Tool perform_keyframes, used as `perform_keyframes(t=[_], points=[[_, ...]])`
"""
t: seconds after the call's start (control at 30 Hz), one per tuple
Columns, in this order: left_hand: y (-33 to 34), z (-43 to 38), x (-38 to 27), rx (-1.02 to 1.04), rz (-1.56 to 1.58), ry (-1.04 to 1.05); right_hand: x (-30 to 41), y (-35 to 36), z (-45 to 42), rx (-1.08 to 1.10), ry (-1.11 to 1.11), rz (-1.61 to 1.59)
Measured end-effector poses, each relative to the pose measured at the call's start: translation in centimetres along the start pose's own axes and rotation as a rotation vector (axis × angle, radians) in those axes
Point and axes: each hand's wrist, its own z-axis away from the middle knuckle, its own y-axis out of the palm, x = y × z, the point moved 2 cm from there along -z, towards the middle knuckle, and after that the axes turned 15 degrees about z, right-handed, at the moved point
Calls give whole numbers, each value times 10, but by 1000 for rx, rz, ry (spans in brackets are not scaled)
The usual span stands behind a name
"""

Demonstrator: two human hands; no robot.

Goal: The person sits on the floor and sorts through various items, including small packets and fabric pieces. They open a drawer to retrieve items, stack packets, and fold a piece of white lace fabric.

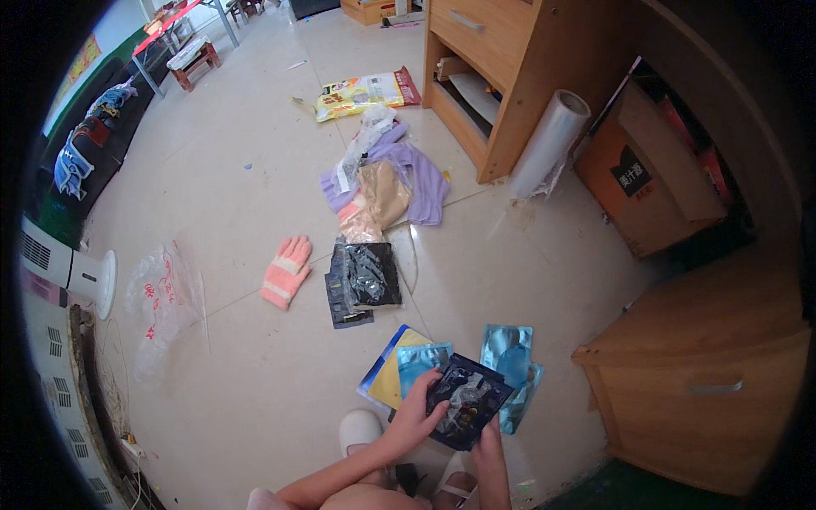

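A small stack of dark foil sachets point(468, 401) is held in both hands above the tiled floor. My left hand point(417, 411) grips its left edge, thumb on top. My right hand point(489, 440) holds the lower right corner, with its fingers partly hidden beneath. Under and beside the stack lie light-blue foil sachets point(507, 344) and a yellow and blue packet point(390, 376). Farther out are a black plastic-wrapped pack point(373, 274) on dark packets, a pink striped glove point(286, 271), purple cloth point(424, 182) and a beige item in clear wrap point(384, 191).
A clear plastic bag point(166, 306) lies at left near a white appliance point(89, 277). A yellow and red package point(363, 95) lies beyond the purple cloth. At right stand a wooden drawer unit point(542, 64), a plastic film roll point(551, 143), a cardboard box point(644, 185) and a wooden cabinet point(695, 414).
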Motion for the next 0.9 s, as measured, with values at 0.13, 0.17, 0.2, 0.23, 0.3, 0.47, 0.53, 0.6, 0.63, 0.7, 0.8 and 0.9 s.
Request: perform_keyframes(t=[0.13, 0.17, 0.2, 0.23, 0.3, 0.47, 0.53, 0.6, 0.63, 0.7, 0.8, 0.9], points=[[-1, 2, -6, 32, -17, -185, -7, -2, -1, -47, 19, 110], [-2, 2, -7, 33, -6, -214, -7, -2, -1, -57, 66, 64], [-3, 2, -7, 35, 4, -243, -6, -1, 0, -67, 112, 17], [-4, 2, -5, 51, -1, -200, -4, 0, 1, -77, 158, -29], [-6, 3, 3, 83, -7, -121, 5, 6, 7, -68, 173, -58], [-11, 2, 4, 112, 81, -147, 11, 10, 10, -99, 114, -76], [-13, 3, 5, 119, 54, -121, 16, 14, 11, -85, 51, 49], [-13, 5, 5, 130, 15, -97, 16, 16, 6, -74, 100, 111], [-14, 6, 5, 142, 78, -152, 16, 16, 5, -68, 125, 143], [-16, 7, 1, 161, 201, -254, 17, 19, 5, -40, 97, 158], [-21, 11, 4, 193, 145, -199, 20, 24, 5, -10, 74, 186], [-28, 13, -15, 272, -60, -65, 27, 28, 10, 4, 148, 41]])
